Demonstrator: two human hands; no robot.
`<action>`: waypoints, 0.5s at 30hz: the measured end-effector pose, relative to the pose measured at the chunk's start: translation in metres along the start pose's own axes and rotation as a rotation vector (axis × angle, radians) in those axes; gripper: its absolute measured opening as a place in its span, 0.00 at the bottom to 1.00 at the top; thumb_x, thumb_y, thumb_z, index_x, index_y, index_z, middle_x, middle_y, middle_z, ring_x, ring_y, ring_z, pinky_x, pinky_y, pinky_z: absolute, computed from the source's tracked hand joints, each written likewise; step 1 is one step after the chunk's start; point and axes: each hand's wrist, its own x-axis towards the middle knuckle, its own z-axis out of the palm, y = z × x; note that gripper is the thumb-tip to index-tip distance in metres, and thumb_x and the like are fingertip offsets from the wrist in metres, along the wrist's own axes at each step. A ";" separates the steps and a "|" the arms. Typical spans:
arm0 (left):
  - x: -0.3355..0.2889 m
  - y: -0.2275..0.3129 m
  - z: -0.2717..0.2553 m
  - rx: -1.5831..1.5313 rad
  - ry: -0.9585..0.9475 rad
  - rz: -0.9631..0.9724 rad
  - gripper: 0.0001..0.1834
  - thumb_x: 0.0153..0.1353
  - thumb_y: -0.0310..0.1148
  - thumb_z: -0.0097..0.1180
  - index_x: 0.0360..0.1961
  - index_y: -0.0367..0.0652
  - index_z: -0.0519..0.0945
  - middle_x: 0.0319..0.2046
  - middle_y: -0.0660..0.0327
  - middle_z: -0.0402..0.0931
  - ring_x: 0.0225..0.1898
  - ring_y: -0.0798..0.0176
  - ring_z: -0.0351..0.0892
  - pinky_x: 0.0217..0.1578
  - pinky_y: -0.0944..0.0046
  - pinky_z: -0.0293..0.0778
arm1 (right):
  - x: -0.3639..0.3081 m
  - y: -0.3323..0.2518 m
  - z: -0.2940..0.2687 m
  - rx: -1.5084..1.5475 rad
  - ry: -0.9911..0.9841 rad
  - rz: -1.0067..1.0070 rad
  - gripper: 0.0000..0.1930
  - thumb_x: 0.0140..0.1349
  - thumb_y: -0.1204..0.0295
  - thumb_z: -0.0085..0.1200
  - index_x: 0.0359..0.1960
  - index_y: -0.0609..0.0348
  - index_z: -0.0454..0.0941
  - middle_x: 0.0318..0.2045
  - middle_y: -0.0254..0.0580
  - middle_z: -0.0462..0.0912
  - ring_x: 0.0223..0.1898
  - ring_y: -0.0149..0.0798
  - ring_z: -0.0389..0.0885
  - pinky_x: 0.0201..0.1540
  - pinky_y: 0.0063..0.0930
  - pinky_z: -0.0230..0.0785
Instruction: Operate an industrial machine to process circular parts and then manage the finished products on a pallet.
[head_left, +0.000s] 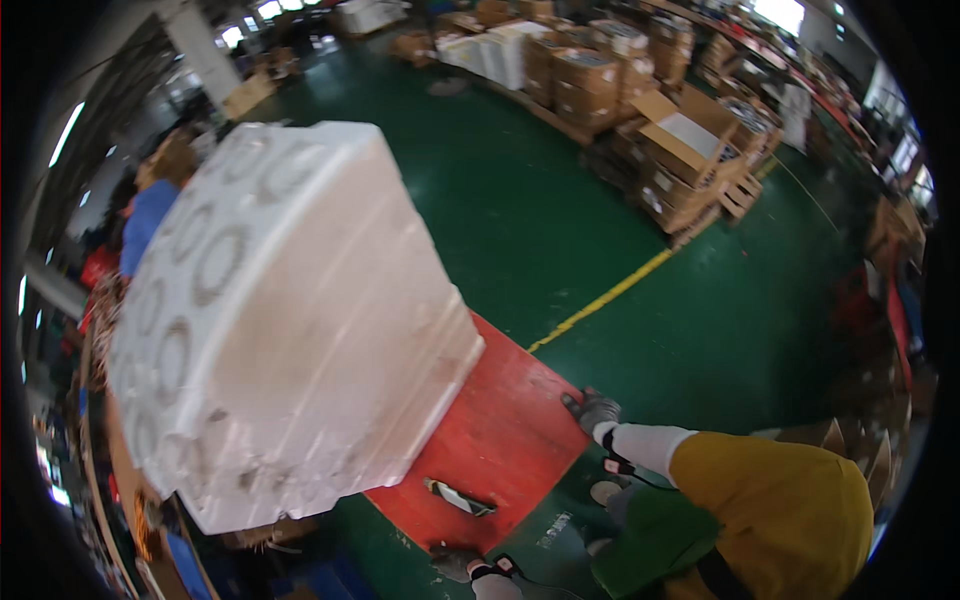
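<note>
A red flat platform (515, 415) stretches before me; what holds it up underneath is hidden. My right hand (594, 409), in a grey glove, is closed over its right near corner. At the left near corner my left hand (457, 563), gloved too, grips the edge, its fingers partly hidden. A tall stack of white foam trays (330, 330) with round recesses stands on the platform's far part, looming over the left half of the view. Between the stack and my hands lies a narrow dark-and-silvery item or slot (460, 497); I cannot tell which.
Green floor (490, 220) with a yellow line (600, 300) runs ahead and right. Stacked cartons on pallets (690, 170), one open, stand at the far right. A cluttered workbench (125, 450) lies along the left, and a person in blue (148, 220) is partly hidden behind the stack.
</note>
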 end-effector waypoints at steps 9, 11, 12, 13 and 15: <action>0.041 0.185 0.048 0.098 -0.046 0.101 0.32 0.60 0.56 0.27 0.39 0.38 0.72 0.38 0.45 0.72 0.39 0.42 0.72 0.39 0.45 0.67 | 0.103 -0.086 -0.033 0.028 0.123 0.063 0.31 0.55 0.40 0.31 0.38 0.57 0.69 0.29 0.48 0.79 0.34 0.49 0.78 0.37 0.42 0.67; 0.046 0.219 0.064 0.028 -0.057 0.113 0.31 0.60 0.55 0.25 0.39 0.38 0.71 0.39 0.44 0.72 0.40 0.41 0.71 0.40 0.46 0.67 | 0.125 -0.102 -0.040 0.036 0.160 0.077 0.31 0.56 0.40 0.31 0.37 0.57 0.69 0.28 0.48 0.79 0.33 0.49 0.78 0.36 0.42 0.67; 0.048 0.232 0.068 0.036 -0.062 0.131 0.31 0.60 0.55 0.25 0.39 0.38 0.71 0.39 0.44 0.72 0.40 0.41 0.71 0.40 0.46 0.67 | 0.134 -0.108 -0.043 0.042 0.164 0.103 0.30 0.56 0.40 0.31 0.36 0.55 0.70 0.28 0.47 0.79 0.33 0.48 0.78 0.37 0.41 0.67; 0.049 0.247 0.073 0.021 -0.102 0.134 0.31 0.60 0.55 0.24 0.40 0.38 0.71 0.40 0.44 0.71 0.41 0.41 0.71 0.40 0.46 0.67 | 0.144 -0.114 -0.045 0.049 0.169 0.129 0.29 0.55 0.40 0.32 0.34 0.54 0.71 0.27 0.46 0.79 0.34 0.48 0.78 0.37 0.40 0.67; 0.043 0.289 0.078 0.010 -0.150 0.152 0.31 0.60 0.55 0.24 0.41 0.38 0.70 0.40 0.44 0.71 0.41 0.41 0.71 0.40 0.46 0.67 | 0.171 -0.127 -0.048 0.059 0.223 0.151 0.29 0.55 0.40 0.32 0.33 0.54 0.71 0.27 0.46 0.79 0.33 0.48 0.78 0.37 0.40 0.67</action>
